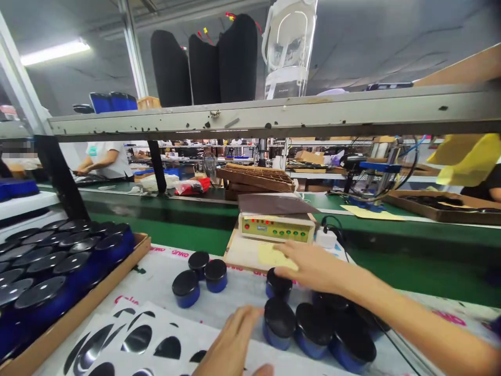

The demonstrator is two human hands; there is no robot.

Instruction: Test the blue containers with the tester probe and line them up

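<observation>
Well, neither grip is holding anything at this moment. My right grip (311,267) is spread wide, palm down, over a pale yellow pad (277,257) on a wooden board (235,256), just in front of a cream tester box with red and green lights (276,228). My left grip (230,339) is open too, low over a white backing sheet (146,319) and just beside the loose blue canisters with black tops (279,324).

Those canisters stand directly on the white printed worktop (245,288), most of them bunched under my right forearm (410,319) and three set apart to the left. Their tops look matte. In the wooden-rimmed tray (86,313) to my left, packed rows of blue canisters (39,295) show glossy black tops, so those rows look finished, while the loose ones look unfinished. The sheet carries a good number of glossy black ovals (138,338), though its lower edge is out of view, so I cannot tell how many are left.
</observation>
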